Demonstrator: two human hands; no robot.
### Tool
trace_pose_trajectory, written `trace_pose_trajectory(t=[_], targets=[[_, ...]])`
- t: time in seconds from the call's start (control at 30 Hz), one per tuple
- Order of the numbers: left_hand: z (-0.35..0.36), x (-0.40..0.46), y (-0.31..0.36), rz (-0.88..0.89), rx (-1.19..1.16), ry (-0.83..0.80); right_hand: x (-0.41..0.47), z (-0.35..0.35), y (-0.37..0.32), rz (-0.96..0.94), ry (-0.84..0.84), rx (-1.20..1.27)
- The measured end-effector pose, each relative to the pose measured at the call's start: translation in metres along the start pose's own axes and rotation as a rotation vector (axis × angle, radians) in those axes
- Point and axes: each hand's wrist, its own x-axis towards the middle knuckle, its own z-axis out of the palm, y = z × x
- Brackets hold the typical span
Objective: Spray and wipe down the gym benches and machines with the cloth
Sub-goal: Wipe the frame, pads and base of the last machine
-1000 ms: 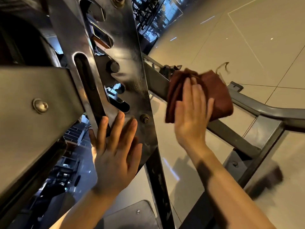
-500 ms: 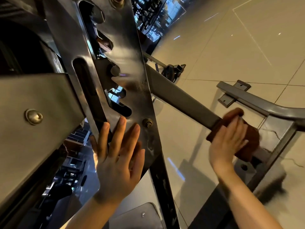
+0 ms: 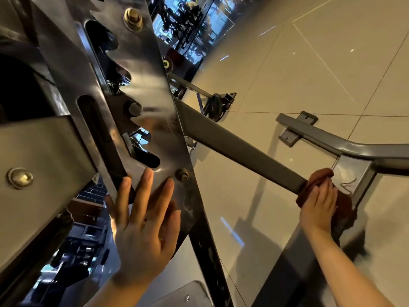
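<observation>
Cloth (image 3: 318, 177) wraps bar (image 3: 243, 149), beside crossbeam (image 3: 363, 149).

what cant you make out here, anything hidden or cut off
Head view only:
- Spray bottle: none in frame.
- Right hand covers most of the cloth; its grip underneath is hidden.
- Grey bar end: under the cloth.
- Slotted plate: cut off at the top edge.
- Background equipment: blurred.

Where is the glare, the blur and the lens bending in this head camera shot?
In the head view, glare streaks the notched steel plate and dots the glossy floor tiles; blur smears the brown cloth under the right hand, while the left hand is sharp; wide-angle distortion bends the frame bar; its shadow falls on the tiles.
</observation>
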Motion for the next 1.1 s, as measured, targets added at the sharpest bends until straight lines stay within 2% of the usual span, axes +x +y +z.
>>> trace_pose_trajectory(t=[0.07,0.13,0.2,0.27,0.37,0.4,0.47,0.53,0.6,0.73,0.8,0.93,1.03,1.1], targets=[[0.000,0.002,0.000,0.002,0.005,-0.010,-0.004,-0.002,-0.009,0.062,0.007,0.060],[-0.002,0.002,0.000,-0.008,0.005,-0.018,-0.021,-0.001,-0.034,0.010,0.026,0.059],[-0.002,0.001,0.000,-0.003,0.005,-0.012,-0.048,0.006,-0.072,-0.166,0.054,0.039],[-0.002,0.000,0.001,0.004,-0.001,-0.007,-0.077,0.015,-0.122,-0.271,0.049,0.122],[-0.003,0.002,0.003,-0.024,-0.033,0.007,-0.107,0.024,-0.192,-0.533,0.102,0.167],[-0.004,0.002,0.003,-0.035,-0.040,0.009,-0.110,0.022,-0.206,-0.592,0.053,0.171],[-0.004,0.002,0.003,-0.035,-0.041,0.004,-0.102,0.012,-0.214,-0.701,-0.024,0.155],[-0.004,0.002,0.003,-0.026,-0.050,-0.009,-0.085,0.004,-0.196,-0.814,0.008,0.077],[-0.005,0.002,0.002,-0.032,-0.074,-0.017,-0.060,-0.003,-0.166,-0.721,0.017,0.037],[-0.005,0.002,0.003,-0.032,-0.090,-0.033,-0.022,-0.014,-0.104,-0.169,-0.029,0.043],[-0.006,0.003,0.003,-0.034,-0.088,-0.045,-0.025,-0.017,-0.087,-0.076,-0.041,0.082],[-0.004,0.003,0.003,-0.034,-0.079,-0.005,-0.060,-0.023,-0.103,-0.287,0.069,0.350],[-0.005,0.004,0.006,-0.054,-0.140,0.036,-0.095,-0.020,-0.156,-0.488,0.009,0.625],[-0.007,0.004,0.005,-0.041,-0.198,0.065,-0.116,-0.014,-0.194,-0.673,-0.032,0.654]])
